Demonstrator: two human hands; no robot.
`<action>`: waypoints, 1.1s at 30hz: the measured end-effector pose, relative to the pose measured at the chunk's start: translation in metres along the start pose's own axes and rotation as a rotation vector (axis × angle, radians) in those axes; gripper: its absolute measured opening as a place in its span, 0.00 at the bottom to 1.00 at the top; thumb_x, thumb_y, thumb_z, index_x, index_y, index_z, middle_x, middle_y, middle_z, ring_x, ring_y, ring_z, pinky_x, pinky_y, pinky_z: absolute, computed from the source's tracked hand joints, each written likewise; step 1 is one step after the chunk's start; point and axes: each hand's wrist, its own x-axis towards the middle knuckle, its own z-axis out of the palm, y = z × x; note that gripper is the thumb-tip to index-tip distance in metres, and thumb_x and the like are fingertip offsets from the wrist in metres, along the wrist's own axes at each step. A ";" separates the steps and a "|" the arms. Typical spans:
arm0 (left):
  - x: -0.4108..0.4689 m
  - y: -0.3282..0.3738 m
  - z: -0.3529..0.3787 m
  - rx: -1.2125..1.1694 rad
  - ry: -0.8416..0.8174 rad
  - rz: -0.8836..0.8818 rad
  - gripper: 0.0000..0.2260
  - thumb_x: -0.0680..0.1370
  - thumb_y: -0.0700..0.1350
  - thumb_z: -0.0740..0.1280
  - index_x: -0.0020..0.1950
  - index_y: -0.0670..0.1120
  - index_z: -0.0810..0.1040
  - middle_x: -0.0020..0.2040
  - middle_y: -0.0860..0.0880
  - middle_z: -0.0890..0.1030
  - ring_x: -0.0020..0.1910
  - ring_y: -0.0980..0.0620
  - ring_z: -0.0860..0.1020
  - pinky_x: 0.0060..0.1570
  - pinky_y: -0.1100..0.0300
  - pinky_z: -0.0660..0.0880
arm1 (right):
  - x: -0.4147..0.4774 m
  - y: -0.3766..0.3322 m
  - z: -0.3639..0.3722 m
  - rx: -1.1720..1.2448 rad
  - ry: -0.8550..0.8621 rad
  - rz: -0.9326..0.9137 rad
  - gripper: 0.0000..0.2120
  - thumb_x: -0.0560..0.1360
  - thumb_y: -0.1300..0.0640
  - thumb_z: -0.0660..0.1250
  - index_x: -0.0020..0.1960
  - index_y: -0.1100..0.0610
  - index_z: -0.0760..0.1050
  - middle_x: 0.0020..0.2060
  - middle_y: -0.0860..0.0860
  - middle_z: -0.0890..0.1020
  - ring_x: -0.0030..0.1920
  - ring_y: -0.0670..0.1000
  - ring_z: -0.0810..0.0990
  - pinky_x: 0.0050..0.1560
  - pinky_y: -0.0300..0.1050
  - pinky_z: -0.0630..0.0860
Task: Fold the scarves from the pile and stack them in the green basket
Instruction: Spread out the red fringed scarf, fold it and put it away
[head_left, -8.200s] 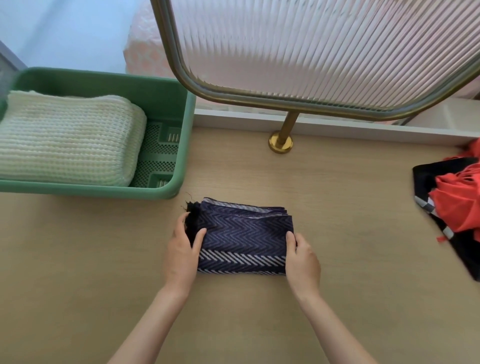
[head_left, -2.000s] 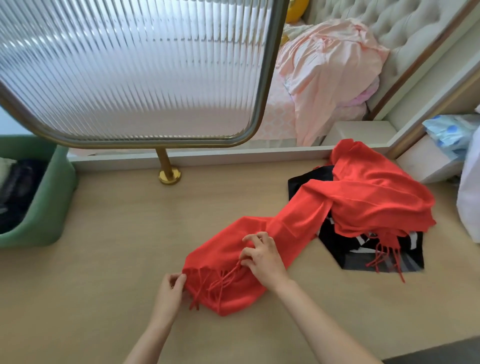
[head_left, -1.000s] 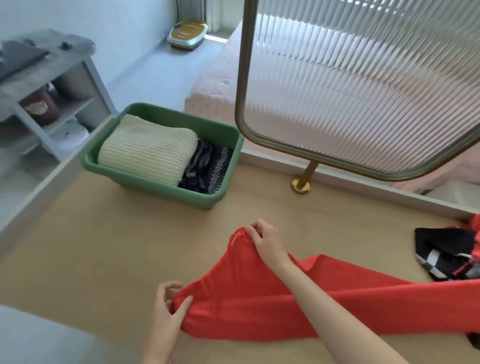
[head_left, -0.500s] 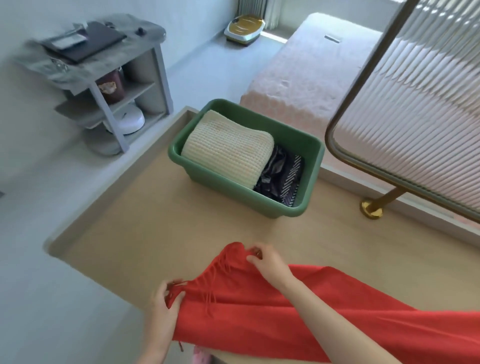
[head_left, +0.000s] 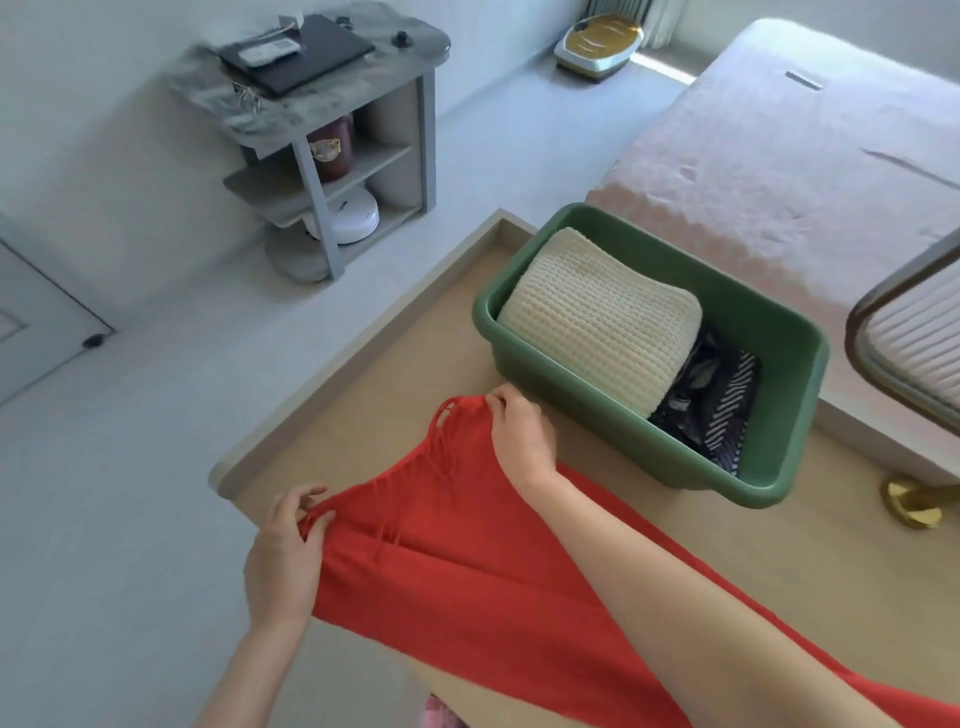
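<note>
A red fringed scarf stretches across the wooden table from the lower right toward its left corner. My left hand pinches the near corner of its fringed end. My right hand pinches the far corner, just in front of the green basket. Inside the basket lie a folded cream knit scarf and, to its right, a folded dark patterned scarf. The rest of the pile is out of view.
The table's left edge runs close to my left hand, with grey floor beyond. A grey shelf unit stands on the floor. A ribbed glass screen on a brass foot stands right of the basket, with a bed behind.
Both hands have carried the scarf's fringed end left toward the table corner and drawn it wider apart. My view has swung left, so the basket now sits to the right.
</note>
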 end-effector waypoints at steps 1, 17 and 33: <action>0.007 -0.001 -0.002 0.020 0.023 0.008 0.08 0.77 0.42 0.68 0.55 0.49 0.77 0.53 0.52 0.79 0.49 0.47 0.79 0.41 0.55 0.69 | 0.009 -0.007 0.006 -0.037 0.013 -0.030 0.12 0.83 0.54 0.54 0.53 0.57 0.75 0.45 0.56 0.83 0.47 0.60 0.80 0.45 0.50 0.73; -0.012 0.005 0.032 0.194 0.137 0.468 0.13 0.78 0.45 0.61 0.61 0.45 0.78 0.64 0.47 0.74 0.66 0.44 0.71 0.69 0.47 0.63 | 0.020 -0.006 0.062 -0.288 -0.015 -0.445 0.21 0.77 0.60 0.64 0.69 0.60 0.69 0.66 0.57 0.72 0.64 0.59 0.71 0.65 0.54 0.70; -0.042 -0.047 0.038 0.504 -0.322 0.442 0.34 0.79 0.66 0.48 0.79 0.46 0.53 0.79 0.45 0.53 0.78 0.48 0.51 0.74 0.50 0.47 | 0.051 0.003 0.073 -0.530 -0.474 -0.337 0.39 0.77 0.32 0.47 0.76 0.49 0.31 0.75 0.51 0.31 0.74 0.52 0.28 0.73 0.51 0.29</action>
